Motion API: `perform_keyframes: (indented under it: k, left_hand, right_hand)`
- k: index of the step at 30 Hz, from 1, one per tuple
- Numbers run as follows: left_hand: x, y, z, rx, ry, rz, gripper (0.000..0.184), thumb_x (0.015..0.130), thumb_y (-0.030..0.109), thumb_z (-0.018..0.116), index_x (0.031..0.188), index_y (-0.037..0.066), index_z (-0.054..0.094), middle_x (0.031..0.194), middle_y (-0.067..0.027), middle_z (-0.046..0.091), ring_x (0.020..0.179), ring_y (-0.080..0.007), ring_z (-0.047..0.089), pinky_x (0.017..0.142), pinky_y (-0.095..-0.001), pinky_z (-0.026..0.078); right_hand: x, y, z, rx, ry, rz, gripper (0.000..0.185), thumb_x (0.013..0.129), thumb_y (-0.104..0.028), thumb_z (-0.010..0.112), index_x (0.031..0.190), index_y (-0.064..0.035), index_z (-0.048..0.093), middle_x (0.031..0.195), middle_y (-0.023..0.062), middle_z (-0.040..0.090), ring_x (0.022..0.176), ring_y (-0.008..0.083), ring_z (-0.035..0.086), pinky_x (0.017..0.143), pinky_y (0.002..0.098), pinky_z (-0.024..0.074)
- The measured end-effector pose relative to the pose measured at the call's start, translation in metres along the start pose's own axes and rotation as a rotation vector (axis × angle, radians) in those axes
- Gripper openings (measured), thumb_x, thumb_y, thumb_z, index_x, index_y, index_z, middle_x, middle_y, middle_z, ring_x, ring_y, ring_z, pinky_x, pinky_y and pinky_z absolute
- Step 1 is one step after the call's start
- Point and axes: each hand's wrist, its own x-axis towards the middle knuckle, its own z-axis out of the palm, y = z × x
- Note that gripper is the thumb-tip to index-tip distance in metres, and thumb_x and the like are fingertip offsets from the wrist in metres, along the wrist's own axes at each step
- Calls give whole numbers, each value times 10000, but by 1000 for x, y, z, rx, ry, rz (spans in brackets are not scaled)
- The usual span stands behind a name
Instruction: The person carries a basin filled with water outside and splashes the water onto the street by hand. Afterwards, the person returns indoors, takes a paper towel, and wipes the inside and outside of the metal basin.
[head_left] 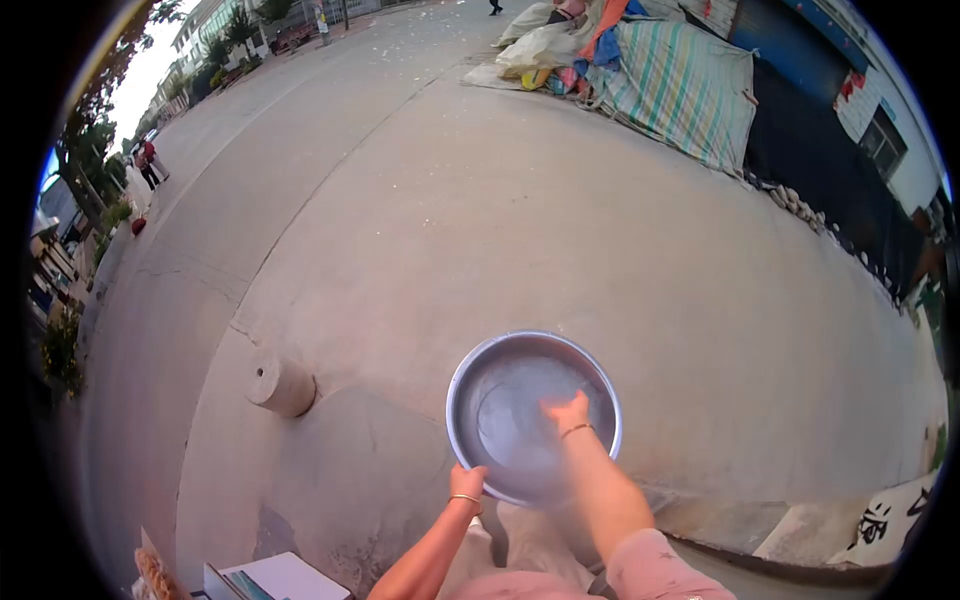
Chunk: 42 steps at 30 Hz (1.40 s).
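Note:
A round grey metal basin (483,385) is held out in front of my body, over the pavement. My left hand (468,480) is closed on its near-left rim, with a bracelet at the wrist. Reaching over the near-right side, my right hand (568,410) is inside the basin, above or against its bottom. Its fingers are smeared by motion, so their shape and anything in them cannot be made out. Whether the basin holds water is not clear.
A concrete cylinder (281,387) stands on the ground to the left. At the lower left is an open box (275,580). Striped sheeting (690,85) and sacks (545,50) lie at the back right. People (148,163) are far off at the left.

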Motion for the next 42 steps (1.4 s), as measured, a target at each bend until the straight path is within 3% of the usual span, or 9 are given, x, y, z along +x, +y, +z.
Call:
perform_keyframes:
  k: [4, 6, 11, 17, 22, 27, 33, 38, 42]
  left_hand:
    - [-8, 21, 48, -8, -55, -132, 264, 634, -19, 507, 891, -80, 520, 747, -143, 572, 592, -267, 592, 422, -399, 513]
    - [10, 16, 69, 22, -118, -78, 255, 635, -19, 504, 881, -83, 520, 734, -141, 568, 582, -267, 589, 414, -397, 512]
    - [19, 25, 117, 95, -215, -154, 231, 635, -19, 502, 858, -77, 522, 699, -127, 554, 563, -256, 579, 400, -380, 500]
    - [7, 33, 168, 131, -317, -198, 228, 637, -22, 514, 861, -60, 530, 706, -113, 558, 550, -232, 561, 448, -360, 477]
    - [19, 19, 192, 269, -453, -136, 241, 631, -28, 505, 869, -62, 532, 714, -108, 560, 579, -223, 560, 447, -348, 470]
    - [32, -6, 219, 451, -606, -98, 261, 628, -19, 512, 885, -65, 519, 729, -127, 560, 556, -262, 573, 411, -388, 509]
    - [-5, -11, 261, 442, -752, -124, 358, 630, 6, 509, 986, -37, 506, 819, -125, 568, 643, -246, 586, 450, -340, 504]
    - [-45, -27, 304, 490, -745, -154, 357, 638, -12, 495, 990, -61, 461, 793, -156, 548, 604, -294, 583, 415, -414, 521]
    - [-79, -40, 356, 478, -764, -154, 243, 638, -16, 505, 867, -96, 489, 721, -157, 550, 565, -295, 585, 404, -416, 518]
  right_hand:
    - [-42, -93, 80, -303, -467, -462, 503, 900, -309, 334, 1256, 46, 334, 1297, 175, 370, 1189, 249, 380, 995, 348, 279]
    - [-10, -97, 8, -1054, 165, -676, 514, 905, -329, 334, 1223, 75, 355, 1274, 178, 392, 1189, 240, 378, 1013, 370, 275]
    - [12, -152, 19, 514, -58, -44, 483, 903, -331, 365, 1173, 66, 419, 1218, 170, 447, 1105, 230, 445, 976, 341, 302]
    - [-10, -178, -47, -862, 575, -861, 469, 913, -355, 308, 1136, 21, 477, 1149, 157, 506, 1078, 250, 462, 954, 357, 335]
    - [-23, -243, -30, 785, -255, -453, 500, 920, -372, 260, 1241, -8, 383, 1245, 141, 435, 1152, 241, 410, 989, 349, 296]
    - [-67, -250, -87, -421, 580, -929, 493, 915, -355, 303, 1257, -4, 357, 1287, 134, 393, 1189, 230, 373, 1008, 344, 259]
    - [-78, -316, -129, 1166, -42, -657, 484, 908, -325, 339, 1268, -1, 336, 1296, 143, 384, 1196, 237, 369, 1015, 342, 244]
    - [-112, -344, -164, 60, 600, -993, 480, 907, -301, 335, 1270, 13, 322, 1290, 154, 383, 1194, 240, 364, 1008, 335, 254]
    - [-91, -351, -218, 462, 612, -927, 449, 912, -280, 316, 1258, 7, 343, 1291, 145, 379, 1190, 246, 362, 993, 357, 272]
